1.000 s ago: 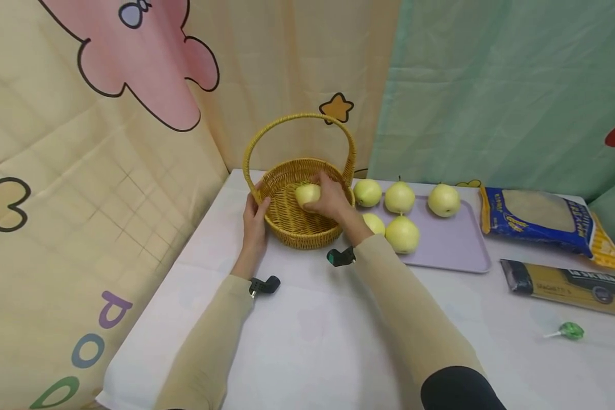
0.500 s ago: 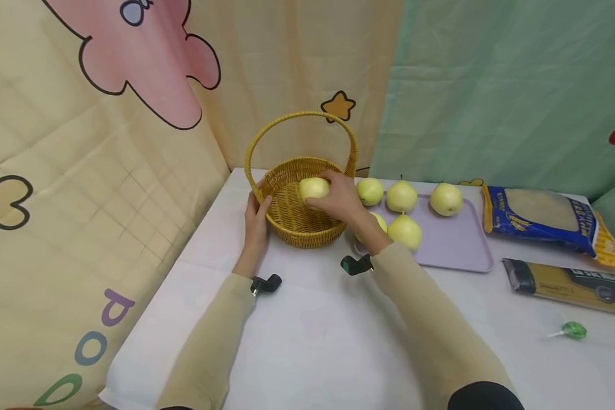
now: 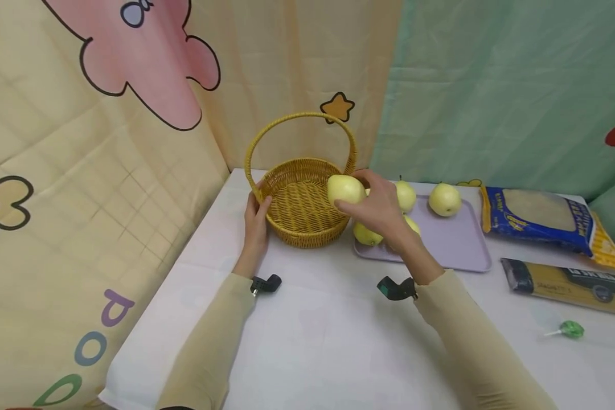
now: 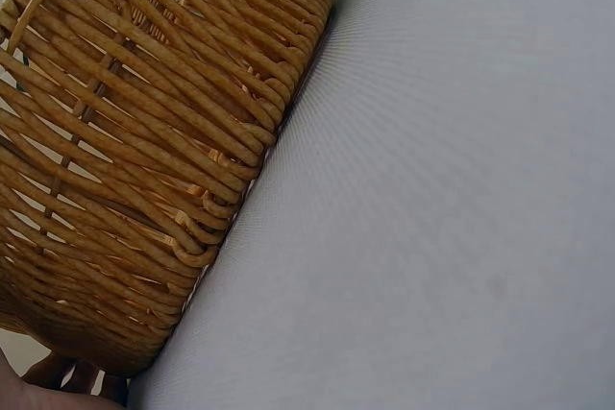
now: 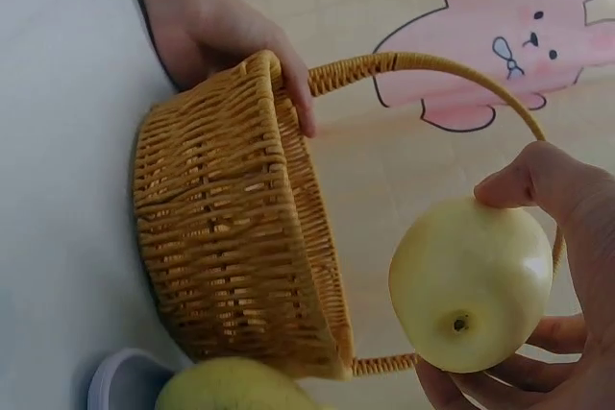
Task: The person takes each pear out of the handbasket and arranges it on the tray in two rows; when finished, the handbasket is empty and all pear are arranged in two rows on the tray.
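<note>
A woven wicker basket [image 3: 307, 228] with a tall arched handle stands at the back of the table, its inside bare in the head view. My left hand [image 3: 257, 219] grips the basket's left rim, thumb over the edge; in the left wrist view its fingers show only at the bottom corner, behind the wicker wall. My right hand [image 3: 381, 205] holds a pale yellow-green pear [image 3: 345, 189] between thumb and fingers. This pear is raised at the basket's right rim, over the tray's near-left side. In the right wrist view the pear [image 5: 471, 285] shows its dark blossom end.
A lilac tray [image 3: 451, 250] right of the basket bears several pears, some partly hidden by my right hand; one pear [image 3: 445, 200] sits apart. Farther right lie a blue food bag [image 3: 538, 219], a spaghetti pack [image 3: 569, 285] and a green lollipop [image 3: 571, 329]. Curtains hang behind.
My right hand has lifted the pear from inside the basket and carried it right, past the rim toward the tray. The left hand stays on the basket's rim.
</note>
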The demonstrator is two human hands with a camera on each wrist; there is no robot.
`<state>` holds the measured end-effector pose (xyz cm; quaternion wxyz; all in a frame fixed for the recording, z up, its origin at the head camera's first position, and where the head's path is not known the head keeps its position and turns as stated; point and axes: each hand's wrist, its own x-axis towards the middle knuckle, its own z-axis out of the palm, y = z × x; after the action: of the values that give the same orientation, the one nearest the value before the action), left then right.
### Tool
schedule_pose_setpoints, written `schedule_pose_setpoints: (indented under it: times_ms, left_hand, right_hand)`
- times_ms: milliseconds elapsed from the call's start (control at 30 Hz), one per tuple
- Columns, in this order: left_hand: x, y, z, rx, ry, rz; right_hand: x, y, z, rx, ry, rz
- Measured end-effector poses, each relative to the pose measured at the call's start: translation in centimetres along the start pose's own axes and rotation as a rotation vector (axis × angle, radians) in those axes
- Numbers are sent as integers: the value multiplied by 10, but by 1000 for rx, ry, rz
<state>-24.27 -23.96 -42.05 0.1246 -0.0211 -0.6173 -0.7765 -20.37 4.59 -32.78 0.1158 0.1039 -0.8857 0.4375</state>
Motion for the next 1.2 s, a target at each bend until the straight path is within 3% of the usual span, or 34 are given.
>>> schedule_pose_setpoints:
  times_ms: [233, 533, 700, 933, 1200]
  left_hand:
    - [14, -23, -4, -8, 2, 40]
    - [14, -21, -11, 44, 35, 64]
    - [15, -20, -16, 37, 48, 56]
    - [3, 5, -12, -20, -12, 15]
    - [7, 0, -17, -28, 9, 26]
  right_hand:
    - [-31, 29, -47, -62, 69, 57]
    - [-65, 66, -86, -164, 140, 180]
    - [-78, 88, -95, -186, 171, 249]
    - [-91, 117, -96, -226, 199, 306]
    - [-91, 139, -89, -263, 172, 373]
